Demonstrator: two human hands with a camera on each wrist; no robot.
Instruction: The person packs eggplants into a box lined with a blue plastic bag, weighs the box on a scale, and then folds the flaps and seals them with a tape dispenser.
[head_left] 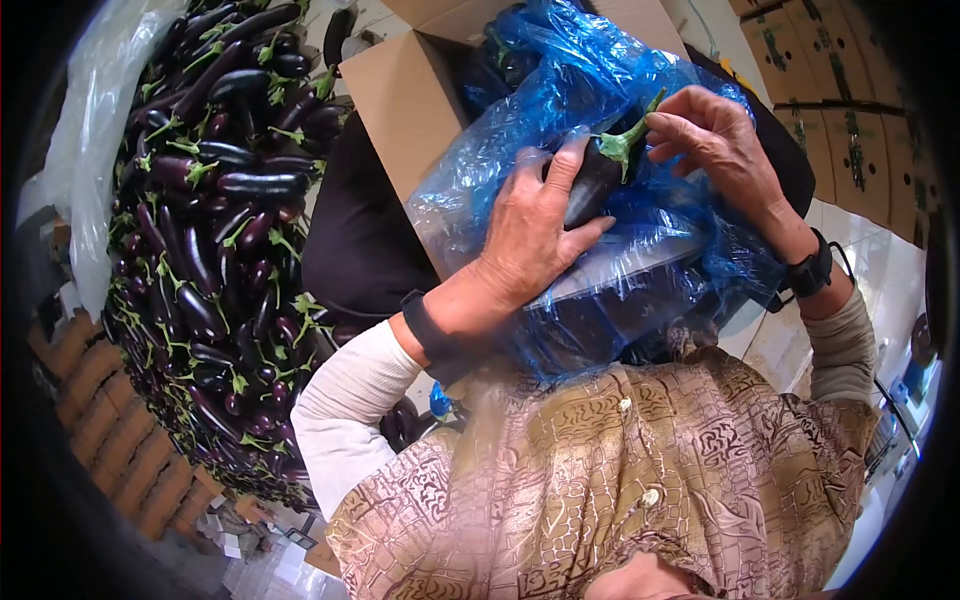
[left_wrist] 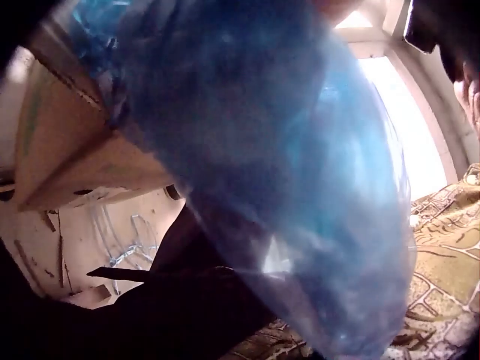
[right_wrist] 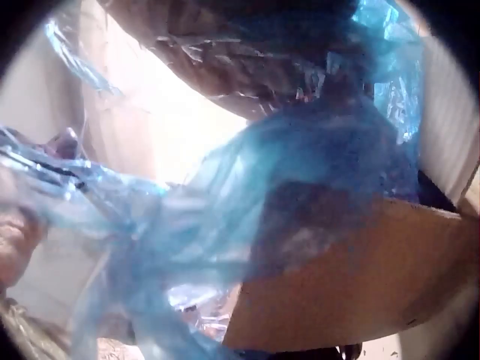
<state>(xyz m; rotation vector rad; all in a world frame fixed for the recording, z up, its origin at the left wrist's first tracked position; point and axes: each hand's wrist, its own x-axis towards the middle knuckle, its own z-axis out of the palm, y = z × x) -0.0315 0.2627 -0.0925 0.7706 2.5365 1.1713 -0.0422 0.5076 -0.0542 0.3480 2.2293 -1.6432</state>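
Observation:
In the head view my left hand [head_left: 535,225] grips a dark purple eggplant [head_left: 597,185] around its body, the thumb along its near side. The green stem and cap [head_left: 625,142] point up toward the right. My right hand [head_left: 715,140] pinches the stem near its tip between thumb and forefinger, its other fingers bent. Below and around both hands spreads a crumpled blue plastic bag [head_left: 640,265], with dark shapes showing through it. Blue film [left_wrist: 300,150] fills most of the left wrist view, hiding the eggplant there. The right wrist view likewise shows mostly blue film [right_wrist: 307,157].
An open cardboard box [head_left: 400,105] stands under the bag, its flaps spread. On the left lies a large heap of eggplants [head_left: 215,240] beside a clear plastic sheet [head_left: 105,150]. Stacked cartons [head_left: 855,150] stand at the upper right.

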